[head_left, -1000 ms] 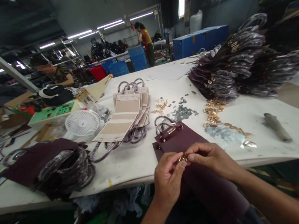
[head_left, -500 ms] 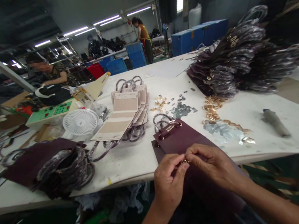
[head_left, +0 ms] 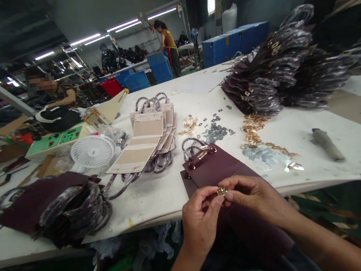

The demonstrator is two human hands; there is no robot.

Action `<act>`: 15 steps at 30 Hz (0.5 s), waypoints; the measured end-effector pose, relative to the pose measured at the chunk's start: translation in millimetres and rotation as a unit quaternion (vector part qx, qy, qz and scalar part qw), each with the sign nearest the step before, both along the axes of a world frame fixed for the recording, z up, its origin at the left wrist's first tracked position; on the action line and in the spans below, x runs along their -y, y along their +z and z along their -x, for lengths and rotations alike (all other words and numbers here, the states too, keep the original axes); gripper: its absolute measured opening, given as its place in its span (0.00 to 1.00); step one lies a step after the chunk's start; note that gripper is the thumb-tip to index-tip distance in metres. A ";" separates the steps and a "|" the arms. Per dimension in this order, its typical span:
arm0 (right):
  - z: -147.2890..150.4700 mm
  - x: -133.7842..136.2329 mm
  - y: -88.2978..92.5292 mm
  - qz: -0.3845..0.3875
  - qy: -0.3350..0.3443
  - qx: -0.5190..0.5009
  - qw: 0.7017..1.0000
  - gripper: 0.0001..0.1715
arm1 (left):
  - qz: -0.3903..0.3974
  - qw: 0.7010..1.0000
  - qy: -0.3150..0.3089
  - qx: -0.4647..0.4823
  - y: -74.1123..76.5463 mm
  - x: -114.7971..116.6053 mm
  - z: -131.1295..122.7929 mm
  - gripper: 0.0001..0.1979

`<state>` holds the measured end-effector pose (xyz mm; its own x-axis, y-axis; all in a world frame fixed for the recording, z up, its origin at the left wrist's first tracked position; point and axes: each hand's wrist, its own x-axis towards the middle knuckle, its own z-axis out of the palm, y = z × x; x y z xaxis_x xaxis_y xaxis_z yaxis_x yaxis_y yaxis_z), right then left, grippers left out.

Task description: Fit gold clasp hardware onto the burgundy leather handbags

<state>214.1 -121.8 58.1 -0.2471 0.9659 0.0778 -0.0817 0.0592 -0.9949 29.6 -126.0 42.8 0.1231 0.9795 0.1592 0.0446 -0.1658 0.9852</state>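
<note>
Between the fingertips of both my hands is a small gold metal fitting [head_left: 222, 191]. My left hand [head_left: 202, 216] pinches it from the left, thumb and fingers closed. From the other side, my right hand [head_left: 255, 194] grips its right edge with thumb and forefinger. Under the hands lies a dark burgundy bag panel [head_left: 225, 160], with a handle and a gold bar at its top end; it hangs over the table edge towards my lap. Ahead of it are grey metal plates [head_left: 218, 132] and gold fittings [head_left: 252, 130] in loose heaps.
Beige-lined panels with handles [head_left: 140, 141] are stacked left of centre, near a white fan [head_left: 93, 151]. Burgundy pieces [head_left: 51, 204] lie front left; a big wrapped pile [head_left: 269, 72] stands back right. A grey roll [head_left: 327, 144] lies at right. Two other people are further off.
The gold fitting has turned and shows more of its face between my fingertips. My fingers have parted slightly around it. The camera view has shifted a little.
</note>
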 end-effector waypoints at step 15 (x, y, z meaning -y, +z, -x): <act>-1.7 4.3 7.0 -0.054 -0.029 0.091 0.994 0.15 | -0.090 0.993 -0.011 -0.076 16.8 -1.2 2.4 0.04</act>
